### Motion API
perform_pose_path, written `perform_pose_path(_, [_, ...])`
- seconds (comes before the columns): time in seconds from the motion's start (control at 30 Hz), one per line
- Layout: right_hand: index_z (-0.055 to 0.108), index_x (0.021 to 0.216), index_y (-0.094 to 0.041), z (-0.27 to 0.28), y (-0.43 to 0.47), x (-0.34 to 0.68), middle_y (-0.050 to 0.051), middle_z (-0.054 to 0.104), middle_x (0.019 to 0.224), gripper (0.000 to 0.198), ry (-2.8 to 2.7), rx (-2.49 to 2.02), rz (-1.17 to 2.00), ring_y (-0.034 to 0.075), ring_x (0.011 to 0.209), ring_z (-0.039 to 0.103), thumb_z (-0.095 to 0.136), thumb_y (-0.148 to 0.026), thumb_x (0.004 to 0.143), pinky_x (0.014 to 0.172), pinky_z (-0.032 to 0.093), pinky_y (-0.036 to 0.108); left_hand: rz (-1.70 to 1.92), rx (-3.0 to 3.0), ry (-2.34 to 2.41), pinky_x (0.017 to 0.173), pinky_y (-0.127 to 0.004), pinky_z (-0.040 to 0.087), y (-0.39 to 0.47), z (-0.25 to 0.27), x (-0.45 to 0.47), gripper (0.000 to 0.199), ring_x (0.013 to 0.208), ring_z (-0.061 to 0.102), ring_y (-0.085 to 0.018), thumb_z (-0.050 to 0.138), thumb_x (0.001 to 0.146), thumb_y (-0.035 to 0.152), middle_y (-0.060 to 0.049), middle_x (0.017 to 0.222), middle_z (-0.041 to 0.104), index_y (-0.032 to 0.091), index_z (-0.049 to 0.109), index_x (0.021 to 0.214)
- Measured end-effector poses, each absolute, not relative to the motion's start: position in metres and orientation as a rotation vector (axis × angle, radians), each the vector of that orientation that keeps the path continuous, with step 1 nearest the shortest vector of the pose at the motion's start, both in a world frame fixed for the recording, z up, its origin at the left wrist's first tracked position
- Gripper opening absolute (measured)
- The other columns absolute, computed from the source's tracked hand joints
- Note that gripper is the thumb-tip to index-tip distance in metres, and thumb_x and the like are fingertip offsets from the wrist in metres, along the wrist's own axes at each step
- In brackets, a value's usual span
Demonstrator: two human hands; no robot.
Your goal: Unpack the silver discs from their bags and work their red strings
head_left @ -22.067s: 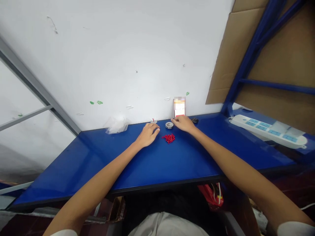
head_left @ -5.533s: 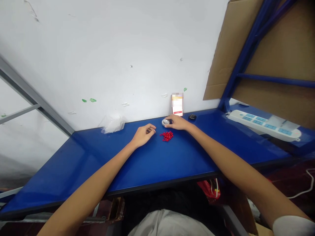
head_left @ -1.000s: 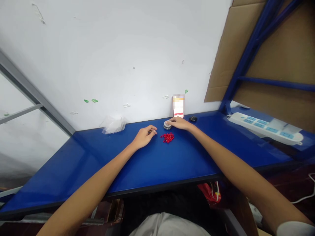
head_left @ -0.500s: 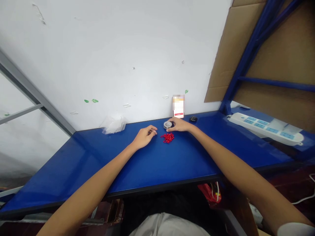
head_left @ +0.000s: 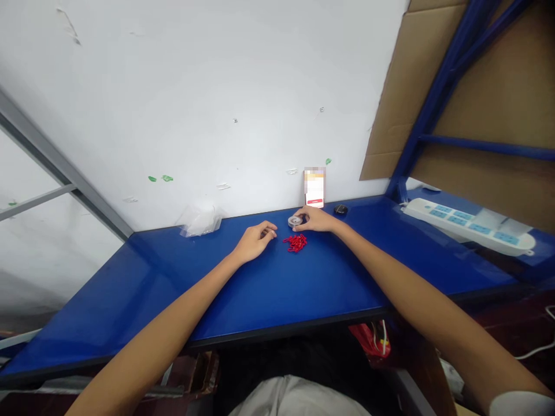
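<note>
My right hand [head_left: 317, 219] is closed on a small round grey spool [head_left: 294, 222], thumb in front and fingers behind, at the back of the blue table [head_left: 277, 294]. Just in front of the spool lies a small heap of red pieces [head_left: 296, 243] with pale spots; they are too small to name. To the left of the heap rests my left hand [head_left: 257, 239], its fingers loosely bent and apart with nothing in them. The spool's right side is partly hidden by my fingers.
A phone [head_left: 314, 188] with a lit screen leans on the white wall behind my right hand. Nearby is a small black round object [head_left: 340, 210]. A clear plastic bag [head_left: 202, 221] lies at the back left. A white power strip [head_left: 468, 225] is at the right.
The spool has tilted slightly in my right hand, and its top face shows less than before. My left hand and the red pieces stay where they were.
</note>
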State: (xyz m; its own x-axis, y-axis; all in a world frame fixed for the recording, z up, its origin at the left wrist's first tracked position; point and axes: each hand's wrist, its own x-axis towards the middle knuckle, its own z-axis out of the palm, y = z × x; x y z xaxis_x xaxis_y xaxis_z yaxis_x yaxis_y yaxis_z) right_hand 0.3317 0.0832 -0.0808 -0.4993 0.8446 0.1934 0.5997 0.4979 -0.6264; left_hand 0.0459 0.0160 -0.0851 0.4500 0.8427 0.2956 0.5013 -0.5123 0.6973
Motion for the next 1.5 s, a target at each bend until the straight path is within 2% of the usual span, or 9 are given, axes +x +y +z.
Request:
perform_pose_path(0.13, [0.080, 0.110, -0.020, -0.087, 0.087, 0.330, 0.004, 0.075, 0.100, 0.045, -2.229, -1.220, 0.586, 0.020, 0.087, 0.064, 0.089, -0.048, 0.076, 0.078, 0.047, 0.029, 0.857, 2.171, 1.126, 0.090, -0.035, 0.059, 0.016, -0.085, 0.046, 0.024, 0.098, 0.076, -0.020, 0.053, 0.102, 0.030, -0.005, 0.105, 0.080, 0.023, 0.069, 0.118])
perform_pose_path(0.33, [0.079, 0.115, -0.021, -0.096, 0.092, 0.326, 0.009, 0.074, 0.113, 0.036, -2.208, -1.299, 0.354, 0.026, 0.099, 0.067, 0.084, -0.041, 0.085, 0.086, 0.050, 0.034, 0.861, 2.162, 1.121, 0.091, -0.036, 0.060, 0.016, -0.086, 0.046, 0.024, 0.097, 0.076, -0.020, 0.054, 0.103, 0.033, -0.006, 0.105, 0.080, 0.022, 0.069, 0.118])
perform_pose_path(0.63, [0.078, 0.120, -0.019, -0.099, 0.093, 0.324, 0.012, 0.075, 0.116, 0.044, -2.230, -1.287, 0.281, 0.029, 0.104, 0.070, 0.086, -0.044, 0.084, 0.093, 0.052, 0.037, 0.860, 2.176, 1.123, 0.090, -0.035, 0.060, 0.017, -0.087, 0.045, 0.024, 0.098, 0.076, -0.021, 0.055, 0.102, 0.032, -0.006, 0.106, 0.080, 0.022, 0.070, 0.118])
perform_pose_path(0.93, [0.080, 0.106, -0.022, -0.101, 0.097, 0.324, 0.009, 0.076, 0.110, 0.030, -2.183, -1.288, 0.284, 0.028, 0.099, 0.071, 0.088, -0.038, 0.083, 0.087, 0.054, 0.036, 0.848, 2.178, 1.123, 0.091, -0.035, 0.059, 0.016, -0.086, 0.046, 0.023, 0.099, 0.076, -0.021, 0.055, 0.102, 0.032, -0.006, 0.105, 0.080, 0.022, 0.069, 0.118])
perform_pose_path(1.17, [0.076, 0.106, -0.019, -0.106, 0.099, 0.323, 0.008, 0.076, 0.108, 0.040, -2.051, -1.342, 0.390, 0.025, 0.094, 0.071, 0.094, -0.038, 0.075, 0.081, 0.054, 0.034, 0.852, 2.192, 1.131, 0.093, -0.036, 0.058, 0.017, -0.086, 0.046, 0.023, 0.101, 0.076, -0.021, 0.056, 0.102, 0.031, -0.006, 0.106, 0.080, 0.022, 0.069, 0.118])
perform_pose_path(1.33, [0.078, 0.105, -0.020, -0.102, 0.097, 0.323, 0.009, 0.078, 0.106, 0.040, -2.086, -1.308, 0.424, 0.026, 0.095, 0.071, 0.091, -0.046, 0.078, 0.081, 0.053, 0.034, 0.858, 2.197, 1.124, 0.092, -0.036, 0.058, 0.017, -0.086, 0.046, 0.023, 0.101, 0.076, -0.022, 0.057, 0.102, 0.032, -0.006, 0.106, 0.080, 0.021, 0.069, 0.118])
perform_pose_path(1.5, [0.078, 0.100, -0.019, -0.103, 0.099, 0.323, 0.008, 0.078, 0.104, 0.041, -2.051, -1.363, 0.401, 0.024, 0.090, 0.071, 0.093, -0.047, 0.074, 0.078, 0.051, 0.033, 0.860, 2.206, 1.121, 0.093, -0.037, 0.058, 0.018, -0.087, 0.045, 0.023, 0.101, 0.076, -0.021, 0.057, 0.102, 0.032, -0.006, 0.106, 0.080, 0.022, 0.069, 0.119])
